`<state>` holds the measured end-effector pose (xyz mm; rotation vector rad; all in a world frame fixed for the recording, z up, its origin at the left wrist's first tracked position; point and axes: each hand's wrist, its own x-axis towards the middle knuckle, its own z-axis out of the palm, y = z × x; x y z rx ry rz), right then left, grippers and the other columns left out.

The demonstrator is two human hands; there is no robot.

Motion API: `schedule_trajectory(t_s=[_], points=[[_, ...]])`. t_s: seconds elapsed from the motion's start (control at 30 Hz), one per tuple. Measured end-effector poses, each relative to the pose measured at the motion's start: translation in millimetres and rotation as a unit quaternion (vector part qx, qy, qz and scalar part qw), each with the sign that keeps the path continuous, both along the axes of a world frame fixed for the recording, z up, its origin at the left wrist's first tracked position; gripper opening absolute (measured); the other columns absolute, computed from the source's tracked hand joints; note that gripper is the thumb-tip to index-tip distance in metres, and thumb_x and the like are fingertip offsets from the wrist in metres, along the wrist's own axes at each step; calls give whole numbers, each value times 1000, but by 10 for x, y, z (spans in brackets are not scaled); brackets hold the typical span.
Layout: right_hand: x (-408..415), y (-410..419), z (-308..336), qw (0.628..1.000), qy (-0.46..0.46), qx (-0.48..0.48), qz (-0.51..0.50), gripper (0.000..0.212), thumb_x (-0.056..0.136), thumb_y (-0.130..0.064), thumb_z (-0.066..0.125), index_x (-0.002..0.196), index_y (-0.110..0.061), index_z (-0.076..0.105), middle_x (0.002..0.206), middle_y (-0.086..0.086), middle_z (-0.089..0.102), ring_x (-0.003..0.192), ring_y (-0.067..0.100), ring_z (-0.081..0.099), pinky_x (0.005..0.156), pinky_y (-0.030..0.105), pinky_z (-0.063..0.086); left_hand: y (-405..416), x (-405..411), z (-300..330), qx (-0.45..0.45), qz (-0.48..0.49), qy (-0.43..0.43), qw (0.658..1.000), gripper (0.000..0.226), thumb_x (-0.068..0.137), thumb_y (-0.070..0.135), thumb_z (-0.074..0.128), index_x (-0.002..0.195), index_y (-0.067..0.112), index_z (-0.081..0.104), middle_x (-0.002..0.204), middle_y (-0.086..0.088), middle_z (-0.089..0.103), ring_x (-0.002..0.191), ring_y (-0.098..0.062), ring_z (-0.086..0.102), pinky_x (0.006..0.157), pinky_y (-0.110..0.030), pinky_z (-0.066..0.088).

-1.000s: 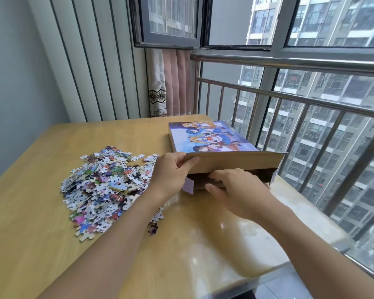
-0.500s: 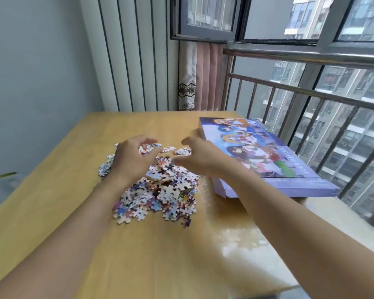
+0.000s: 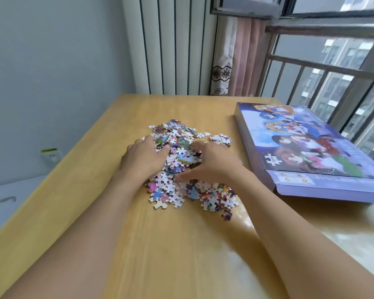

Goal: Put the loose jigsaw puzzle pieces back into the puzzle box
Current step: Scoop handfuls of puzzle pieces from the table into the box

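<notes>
A heap of loose jigsaw pieces [image 3: 177, 186] lies in the middle of the wooden table [image 3: 181, 251]. My left hand [image 3: 141, 157] rests cupped on the heap's left side, thumb stretched toward the middle. On the right side my right hand [image 3: 213, 166] lies spread over the pieces, thumb pointing left. Pieces are bunched up between the two hands. The puzzle box [image 3: 307, 147], purple with a cartoon picture on top, lies flat to the right of the heap. Its open end cannot be seen from here.
A few stray pieces [image 3: 221, 138] lie between the heap and the box. A window railing [image 3: 324, 67] runs behind the box on the right, with a curtain [image 3: 238, 61] at the far corner. A wall socket [image 3: 51, 155] sits left of the table.
Both hands left the box's near end and came down onto the heap of pieces. The box, lifted at its near end before, now lies flat. My view swung left.
</notes>
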<state>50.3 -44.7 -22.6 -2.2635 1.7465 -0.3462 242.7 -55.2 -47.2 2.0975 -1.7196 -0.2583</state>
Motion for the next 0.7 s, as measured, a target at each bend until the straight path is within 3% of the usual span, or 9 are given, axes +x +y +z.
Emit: schedule_trajectory(t_s=[0.1, 0.23, 0.3, 0.47, 0.53, 0.7], points=[[-44, -20, -16, 999, -33, -30, 11, 85, 64, -68, 79, 137, -31, 55, 129, -7, 63, 114, 21, 60, 91, 38, 53, 17, 9, 47, -22, 7, -10, 1000, 63, 94, 60, 49, 139, 16, 49, 133, -12, 57, 121, -34, 53, 93, -41, 45], [-57, -24, -17, 995, -49, -88, 21, 42, 83, -35, 67, 124, -25, 63, 101, 1, 72, 79, 20, 67, 65, 35, 59, 56, -17, 73, -56, 2, -18, 998, 61, 93, 58, 55, 137, 16, 51, 130, -11, 58, 119, -33, 54, 92, -41, 46], [-62, -34, -34, 993, -31, -109, 21, 44, 87, -33, 64, 130, -25, 59, 105, 3, 71, 84, 22, 67, 68, 37, 58, 60, -39, 63, -69, -4, -17, 997, 60, 93, 57, 55, 137, 17, 52, 133, -10, 56, 122, -33, 51, 96, -42, 45], [-86, -55, -54, 996, -31, -72, 48, 92, 78, -52, 75, 155, -31, 28, 140, -1, 57, 122, 22, 55, 91, 38, 52, 26, -84, 20, -91, -46, 10, 995, 55, 91, 56, 60, 134, 21, 55, 136, -3, 54, 125, -27, 49, 99, -40, 43], [-61, -73, -82, 995, -19, -87, 45, 84, 81, -49, 73, 153, -28, 34, 138, 1, 58, 122, 24, 56, 89, 37, 51, 20, -110, 1, -102, -71, 13, 992, 54, 88, 56, 64, 131, 23, 57, 135, -1, 54, 126, -25, 49, 99, -39, 43], [-71, -131, -102, 991, -85, -106, 19, 48, 83, -30, 73, 128, -25, 57, 109, -2, 65, 96, 20, 60, 76, 37, 55, 0, -137, -12, -141, -104, 21, 984, 40, 91, 44, 67, 124, 21, 62, 130, 0, 58, 122, -24, 52, 99, -40, 46]])
